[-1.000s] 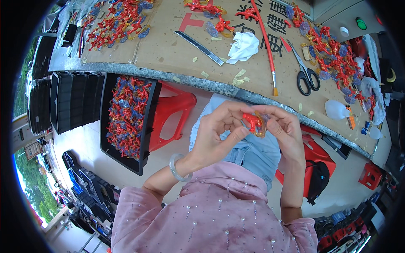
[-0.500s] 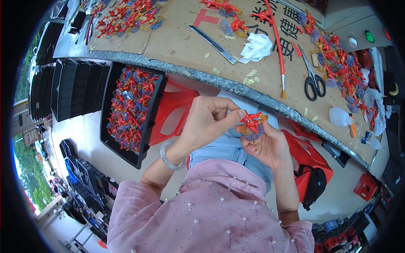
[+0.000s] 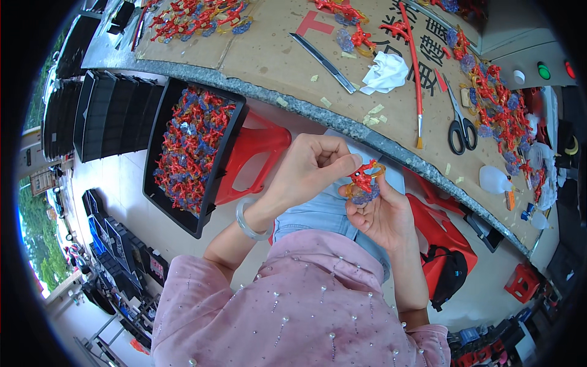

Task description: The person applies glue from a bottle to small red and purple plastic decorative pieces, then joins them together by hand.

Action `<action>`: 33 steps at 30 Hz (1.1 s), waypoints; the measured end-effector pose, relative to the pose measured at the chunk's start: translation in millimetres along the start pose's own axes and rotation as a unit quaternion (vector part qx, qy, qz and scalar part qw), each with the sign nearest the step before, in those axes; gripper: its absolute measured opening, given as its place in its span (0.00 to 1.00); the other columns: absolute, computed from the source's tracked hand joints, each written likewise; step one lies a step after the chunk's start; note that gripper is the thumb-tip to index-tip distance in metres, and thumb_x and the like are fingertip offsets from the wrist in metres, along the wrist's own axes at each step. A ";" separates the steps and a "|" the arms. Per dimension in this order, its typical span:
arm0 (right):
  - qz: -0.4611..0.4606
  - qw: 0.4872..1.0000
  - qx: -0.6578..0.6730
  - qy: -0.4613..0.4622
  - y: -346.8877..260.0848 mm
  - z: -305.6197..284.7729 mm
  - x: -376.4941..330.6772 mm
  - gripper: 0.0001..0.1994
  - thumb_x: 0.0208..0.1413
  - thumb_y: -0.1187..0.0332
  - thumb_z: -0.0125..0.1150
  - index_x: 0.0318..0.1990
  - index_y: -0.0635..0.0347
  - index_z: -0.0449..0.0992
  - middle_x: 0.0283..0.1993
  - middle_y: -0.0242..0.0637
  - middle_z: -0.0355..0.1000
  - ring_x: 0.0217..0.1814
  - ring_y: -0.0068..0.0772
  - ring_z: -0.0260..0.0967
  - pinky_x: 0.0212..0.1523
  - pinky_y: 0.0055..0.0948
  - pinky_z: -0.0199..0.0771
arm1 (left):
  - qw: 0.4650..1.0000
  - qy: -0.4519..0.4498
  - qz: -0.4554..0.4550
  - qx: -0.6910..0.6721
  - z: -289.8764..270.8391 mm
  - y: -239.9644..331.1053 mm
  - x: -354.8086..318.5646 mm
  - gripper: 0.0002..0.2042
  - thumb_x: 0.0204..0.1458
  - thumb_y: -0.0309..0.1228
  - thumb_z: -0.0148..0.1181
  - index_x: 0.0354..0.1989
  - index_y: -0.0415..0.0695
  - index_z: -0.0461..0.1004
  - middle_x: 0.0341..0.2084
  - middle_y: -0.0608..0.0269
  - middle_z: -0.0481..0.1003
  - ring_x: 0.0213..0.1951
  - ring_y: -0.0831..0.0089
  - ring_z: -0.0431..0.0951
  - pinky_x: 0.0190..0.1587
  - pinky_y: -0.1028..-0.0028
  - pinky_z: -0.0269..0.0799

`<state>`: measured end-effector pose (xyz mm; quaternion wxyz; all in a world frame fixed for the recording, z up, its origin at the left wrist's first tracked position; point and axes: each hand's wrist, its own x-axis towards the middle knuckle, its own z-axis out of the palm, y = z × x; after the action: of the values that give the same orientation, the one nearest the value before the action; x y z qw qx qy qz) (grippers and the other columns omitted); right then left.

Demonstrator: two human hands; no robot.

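Above my lap I hold a small red figurine (image 3: 361,179) with a translucent blue base and yellow translucent parts. My right hand (image 3: 386,215) is closed around its base and right side, thumb along the edge. My left hand (image 3: 313,169) is pinched, thumb pressed to the index finger, at the upper left of the figurine. Whatever the left fingertips pinch is hidden. To the left, a black crate (image 3: 235,131) on a red stool (image 3: 263,153) is full of similar figurines (image 3: 194,140).
On the cardboard-covered table (image 3: 263,61) lie a utility knife (image 3: 322,62), crumpled tissue (image 3: 385,72), red-handled brush (image 3: 416,79), black-handled scissors (image 3: 460,119), a white squeeze bottle (image 3: 494,180) and piles of figurines (image 3: 498,107). A stone edge (image 3: 342,122) borders it. Black crates (image 3: 116,116) stand left.
The view has shifted slightly, so table items appear farther right. Both hands keep hold near the figurine, which is turned a little; the left hand stays pinched at its side.
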<state>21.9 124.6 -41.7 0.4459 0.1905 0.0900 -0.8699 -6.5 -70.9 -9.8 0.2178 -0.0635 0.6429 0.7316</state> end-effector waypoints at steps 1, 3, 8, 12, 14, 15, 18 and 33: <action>0.004 1.000 0.001 0.011 0.8 1.0 0.1 0.25 0.66 0.51 0.40 0.57 0.67 0.63 0.49 0.54 0.73 0.40 0.41 0.77 0.40 0.31 0.78 | 1.000 -0.006 -0.001 -0.022 -0.5 -0.2 -0.2 0.10 0.54 0.27 0.59 0.21 0.38 0.72 0.17 0.76 0.68 0.20 0.92 0.60 0.21 0.85 0.50; 0.024 1.000 -0.012 0.004 0.8 -7.8 -0.4 0.26 0.66 0.51 0.39 0.57 0.68 0.63 0.49 0.55 0.73 0.39 0.41 0.77 0.39 0.32 0.78 | 1.000 0.004 -0.003 -0.031 -0.3 -1.1 -1.0 0.11 0.54 0.27 0.59 0.19 0.40 0.70 0.16 0.77 0.66 0.20 0.92 0.58 0.21 0.84 0.48; -0.021 0.990 -0.133 0.041 1.5 11.1 1.7 0.24 0.66 0.54 0.40 0.55 0.70 0.63 0.46 0.58 0.73 0.37 0.42 0.78 0.38 0.33 0.79 | 0.998 0.051 0.002 -0.039 1.7 -7.3 -2.8 0.15 0.53 0.27 0.58 0.16 0.42 0.65 0.14 0.78 0.63 0.19 0.92 0.56 0.21 0.83 0.46; -0.230 0.901 -0.345 0.127 11.3 25.9 4.2 0.15 0.60 0.68 0.55 0.50 0.70 0.66 0.42 0.52 0.74 0.39 0.37 0.77 0.41 0.32 0.79 | 0.993 0.112 0.026 0.036 4.1 -12.5 -5.5 0.15 0.54 0.27 0.58 0.16 0.43 0.63 0.13 0.78 0.61 0.19 0.92 0.54 0.20 0.82 0.44; -0.287 0.858 -0.396 0.156 13.1 26.3 4.8 0.15 0.57 0.73 0.60 0.48 0.70 0.66 0.40 0.49 0.74 0.40 0.35 0.76 0.42 0.31 0.79 | 0.991 0.126 0.031 0.045 5.2 -14.5 -5.8 0.15 0.54 0.27 0.57 0.16 0.43 0.63 0.13 0.79 0.61 0.19 0.92 0.53 0.20 0.82 0.44; -0.295 0.850 -0.409 0.153 13.4 23.3 4.4 0.15 0.55 0.74 0.62 0.47 0.70 0.66 0.40 0.47 0.74 0.40 0.33 0.76 0.41 0.30 0.79 | 0.991 0.125 0.032 0.039 5.1 -16.8 -5.8 0.15 0.54 0.27 0.57 0.16 0.43 0.63 0.13 0.78 0.60 0.19 0.92 0.54 0.20 0.82 0.44; -0.304 0.841 -0.428 0.131 11.6 16.4 3.9 0.16 0.53 0.73 0.65 0.45 0.69 0.67 0.38 0.43 0.74 0.38 0.29 0.75 0.39 0.27 0.78 | 0.993 0.110 0.022 0.034 6.6 -14.7 -6.2 0.15 0.55 0.28 0.56 0.16 0.43 0.63 0.12 0.78 0.60 0.18 0.92 0.55 0.20 0.83 0.46; -0.201 0.970 -0.135 -0.006 -11.4 -11.1 0.1 0.12 0.58 0.63 0.60 0.40 0.62 0.68 0.33 0.40 0.74 0.29 0.26 0.70 0.28 0.24 0.68 | 0.984 -0.036 0.164 0.057 8.1 -8.6 -7.2 0.09 0.49 0.22 0.61 0.40 0.37 0.75 0.31 0.64 0.75 0.27 0.79 0.72 0.30 0.79 0.68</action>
<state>15.3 134.9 -51.9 0.2843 0.1017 0.2402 -0.9226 4.9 -64.2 -13.7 0.1208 0.0817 0.6773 0.7211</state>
